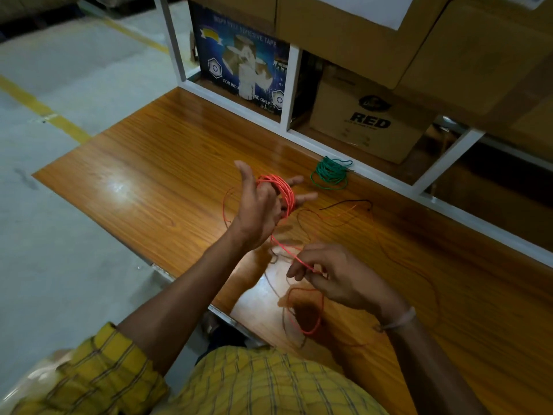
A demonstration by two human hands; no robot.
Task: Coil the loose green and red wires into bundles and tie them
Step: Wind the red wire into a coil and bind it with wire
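My left hand (pixel 260 205) is raised above the wooden table (pixel 143 163), fingers spread, with several turns of red wire (pixel 284 190) coiled round them. From that coil a strand runs down to my right hand (pixel 338 277), which pinches it between thumb and fingertips. More loose red wire (pixel 311 319) loops over the table below and to the right of that hand. A coiled green wire bundle (pixel 330 173) lies on the table near the white shelf frame, apart from both hands.
A thin black wire (pixel 347 202) lies on the table right of the coil. Behind the table a white shelf frame (pixel 386 178) holds a blue adhesive-tape box (pixel 239 64) and cardboard boxes (pixel 368 121). Grey floor with a yellow line (pixel 42 110) lies left.
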